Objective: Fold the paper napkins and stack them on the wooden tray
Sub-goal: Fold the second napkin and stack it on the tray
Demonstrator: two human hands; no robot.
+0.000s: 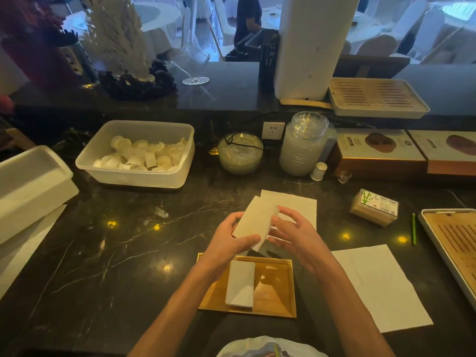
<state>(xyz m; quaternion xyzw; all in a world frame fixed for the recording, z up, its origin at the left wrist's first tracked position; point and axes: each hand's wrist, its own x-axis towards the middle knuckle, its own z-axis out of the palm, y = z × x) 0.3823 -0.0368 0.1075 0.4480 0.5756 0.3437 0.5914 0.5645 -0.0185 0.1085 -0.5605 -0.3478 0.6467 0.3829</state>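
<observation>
A folded white napkin [257, 220] is held above the dark marble counter, between both hands. My left hand [229, 243] grips its lower left edge, thumb across the front. My right hand [293, 233] pinches its right edge with curled fingers. Below them lies the wooden tray [278, 287], with a small stack of folded napkins [240, 284] on its left half. An unfolded napkin [298, 204] lies flat behind the hands. Another unfolded napkin [378, 287] lies flat to the right of the tray.
A plastic tub of white items [139, 153] and a white box [28, 184] stand at the left. Glass jars [301, 145], a toothpick box [373, 207], a green pencil [413, 228] and a slatted tray [456, 240] sit at the right.
</observation>
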